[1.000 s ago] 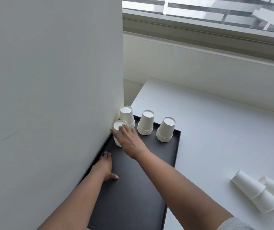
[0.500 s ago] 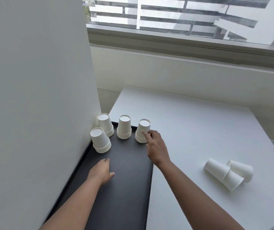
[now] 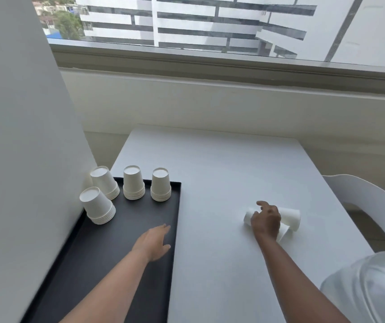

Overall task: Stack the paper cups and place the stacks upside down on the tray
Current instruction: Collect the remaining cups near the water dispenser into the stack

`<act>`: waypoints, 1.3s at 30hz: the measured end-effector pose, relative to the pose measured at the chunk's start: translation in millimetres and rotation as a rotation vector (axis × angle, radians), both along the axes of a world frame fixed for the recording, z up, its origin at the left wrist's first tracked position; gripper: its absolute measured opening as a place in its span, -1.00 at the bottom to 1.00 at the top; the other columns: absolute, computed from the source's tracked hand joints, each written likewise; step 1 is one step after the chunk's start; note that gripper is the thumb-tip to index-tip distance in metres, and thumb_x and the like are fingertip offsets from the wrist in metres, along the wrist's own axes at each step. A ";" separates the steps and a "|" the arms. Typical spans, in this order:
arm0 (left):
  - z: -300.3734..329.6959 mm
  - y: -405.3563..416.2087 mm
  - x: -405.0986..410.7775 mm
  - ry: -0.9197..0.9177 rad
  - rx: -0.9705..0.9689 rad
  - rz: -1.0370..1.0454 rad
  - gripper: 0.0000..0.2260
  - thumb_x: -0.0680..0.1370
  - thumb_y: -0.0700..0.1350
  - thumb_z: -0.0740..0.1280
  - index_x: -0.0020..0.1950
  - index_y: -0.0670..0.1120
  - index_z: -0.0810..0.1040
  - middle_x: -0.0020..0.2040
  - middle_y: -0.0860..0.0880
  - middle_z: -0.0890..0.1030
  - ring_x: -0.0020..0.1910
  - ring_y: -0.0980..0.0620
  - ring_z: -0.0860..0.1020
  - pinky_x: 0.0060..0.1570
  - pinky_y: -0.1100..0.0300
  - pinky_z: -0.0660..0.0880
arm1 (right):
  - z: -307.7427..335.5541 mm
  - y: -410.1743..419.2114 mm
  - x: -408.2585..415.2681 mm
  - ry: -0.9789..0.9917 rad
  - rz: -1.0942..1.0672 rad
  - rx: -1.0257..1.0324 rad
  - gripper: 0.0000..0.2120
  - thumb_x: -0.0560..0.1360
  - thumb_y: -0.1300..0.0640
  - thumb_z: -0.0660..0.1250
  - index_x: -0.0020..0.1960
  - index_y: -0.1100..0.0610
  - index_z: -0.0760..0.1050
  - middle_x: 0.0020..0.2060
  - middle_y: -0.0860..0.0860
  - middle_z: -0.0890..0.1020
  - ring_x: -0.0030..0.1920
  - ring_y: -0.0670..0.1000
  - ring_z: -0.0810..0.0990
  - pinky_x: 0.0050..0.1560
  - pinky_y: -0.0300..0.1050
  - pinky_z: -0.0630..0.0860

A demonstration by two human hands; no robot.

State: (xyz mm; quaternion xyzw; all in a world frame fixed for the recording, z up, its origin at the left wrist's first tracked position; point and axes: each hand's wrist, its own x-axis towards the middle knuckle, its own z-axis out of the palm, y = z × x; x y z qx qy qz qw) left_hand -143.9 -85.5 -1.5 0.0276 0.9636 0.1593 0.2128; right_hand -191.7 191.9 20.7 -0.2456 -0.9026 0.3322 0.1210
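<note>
A white table (image 3: 221,164) fills the middle of the frame, with a black tray (image 3: 116,241) along its left edge. Four upside-down cup stacks (image 3: 132,183) stand at the tray's upper end. Right of centre lie loose cups (image 3: 289,217) on their sides. The right hand (image 3: 266,221) curls over them; whether it grips one is unclear. The left hand (image 3: 154,242) is flat and open over the tray.

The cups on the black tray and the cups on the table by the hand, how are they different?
The cups on the tray stand upside down, bottoms up; the cups on the table lie on their sides. The tray cups are nested in four neat stacks; the table cups lie loose together. Nobody touches the tray cups; the right hand is on the table cups. Both are plain white paper cups.
</note>
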 end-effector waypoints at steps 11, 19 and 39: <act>-5.9 34.3 -4.6 -0.064 -0.033 -0.045 -0.46 0.57 -0.05 0.21 0.52 -0.01 0.12 0.56 -0.02 0.05 0.52 0.00 0.11 0.44 0.13 0.15 | -21.9 41.4 7.3 -0.162 -0.080 -0.083 -0.66 0.50 0.15 0.31 0.25 0.20 0.42 0.16 0.20 0.55 0.25 0.24 0.40 0.17 0.04 0.41; -1.8 44.0 -9.8 -0.003 0.003 -0.015 -0.47 0.56 -0.03 0.24 0.50 0.00 0.15 0.54 -0.03 0.11 0.50 0.03 0.16 0.42 0.13 0.18 | -24.9 43.3 2.0 -0.237 -0.159 -0.199 -0.66 0.50 0.19 0.31 0.25 0.17 0.39 0.17 0.21 0.56 0.20 0.22 0.49 0.10 0.00 0.44; 2.5 98.9 -30.0 -0.133 0.036 -0.211 -0.22 0.44 0.12 0.40 0.53 0.00 0.04 0.48 -0.04 0.27 0.45 -0.02 0.24 0.36 0.13 0.26 | -24.1 3.0 31.9 -0.341 0.503 -0.405 -0.76 0.36 0.23 0.46 0.02 0.11 0.60 -0.25 0.00 0.64 -0.17 -0.08 0.58 -0.22 -0.34 0.44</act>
